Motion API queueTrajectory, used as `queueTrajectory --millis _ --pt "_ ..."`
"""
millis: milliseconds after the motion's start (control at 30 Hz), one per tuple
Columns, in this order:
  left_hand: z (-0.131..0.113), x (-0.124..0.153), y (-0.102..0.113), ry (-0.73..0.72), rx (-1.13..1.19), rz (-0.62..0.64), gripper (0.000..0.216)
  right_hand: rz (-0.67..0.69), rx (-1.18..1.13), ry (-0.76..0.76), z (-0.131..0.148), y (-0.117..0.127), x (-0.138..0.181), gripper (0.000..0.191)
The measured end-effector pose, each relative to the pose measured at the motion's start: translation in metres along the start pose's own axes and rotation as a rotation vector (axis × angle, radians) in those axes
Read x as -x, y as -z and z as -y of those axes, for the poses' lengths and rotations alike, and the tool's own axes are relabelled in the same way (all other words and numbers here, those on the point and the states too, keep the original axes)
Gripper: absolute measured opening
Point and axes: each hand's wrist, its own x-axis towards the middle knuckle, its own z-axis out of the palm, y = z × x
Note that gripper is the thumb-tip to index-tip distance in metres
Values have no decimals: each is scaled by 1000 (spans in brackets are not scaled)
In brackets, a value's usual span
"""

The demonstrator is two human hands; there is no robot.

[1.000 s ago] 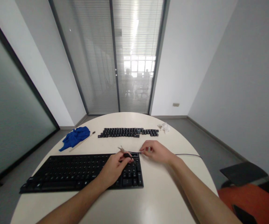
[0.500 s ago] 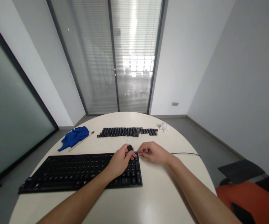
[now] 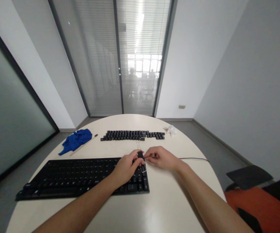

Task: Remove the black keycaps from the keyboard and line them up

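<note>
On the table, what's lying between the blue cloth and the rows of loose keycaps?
A thin brush lies slantwise between the blue cloth and the loose keycaps, dark tip at the far end; the head view shows it.

I see one head-worn camera facing forward and down, close over the table (image 3: 162, 195), past its far edge toward the glass partition (image 3: 101, 58).

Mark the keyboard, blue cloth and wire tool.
Keyboard (image 3: 79, 176): head view, middle of its visible top face.
Blue cloth (image 3: 76, 140): head view, middle of its crumpled heap.
Wire tool (image 3: 140, 154): head view, on its black handle.
</note>
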Motion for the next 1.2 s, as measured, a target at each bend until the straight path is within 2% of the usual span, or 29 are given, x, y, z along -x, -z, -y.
queueTrajectory --millis 233,533,733,833,1000,1200 --pt "-10 5 1 -41 -176 33 17 -4 -6 -10 -3 -1 0 17" --pt "-13 8 2 -124 -255 71 24 7 -8 -15 -2 0 1 16" --pt "-14 16 0 -275 -464 112 20 20 -14 -6 -2 2 1 16" --pt "-13 18 -2 -246 -492 81 21 21 1 -6 -3 1 2 16" --pt "-13 17 -2 -132 -390 26 21 -10 4 37 -2 0 1 11" --pt "-11 15 0 -12 -30 21 22 -24 -32 119 1 -2 1 14"
